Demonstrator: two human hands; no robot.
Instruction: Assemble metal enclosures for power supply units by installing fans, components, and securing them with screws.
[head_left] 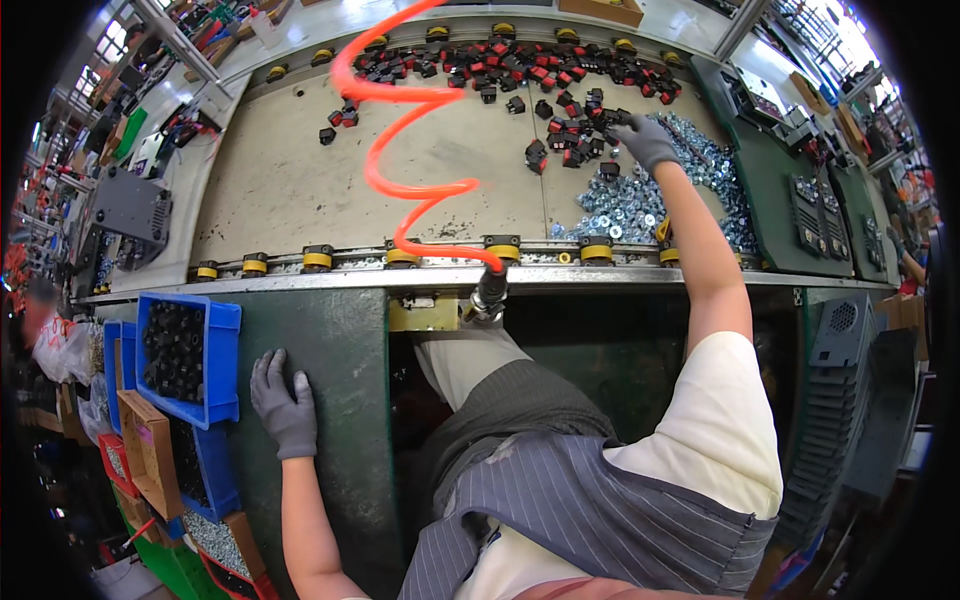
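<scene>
My right hand (648, 142), in a grey glove, reaches far across the worktop to a heap of black-and-red rocker switches (578, 135). Its fingers stretch out at the heap's right edge, and no held part shows in them. Right beside and below it spreads a pile of shiny silver nuts or washers (630, 205). Also gloved in grey, my left hand (288, 408) lies flat with fingers apart on the green bench (345, 450). Close to it stands a blue bin (222, 365) of small black parts.
An orange coiled air hose (425, 188) hangs over the worktop down to a metal fitting (488, 295) at the front edge. Yellow-and-black rollers (596, 250) line that edge. More switches (510, 68) lie along the back. Stacked bins and a cardboard box (150, 450) stand far left.
</scene>
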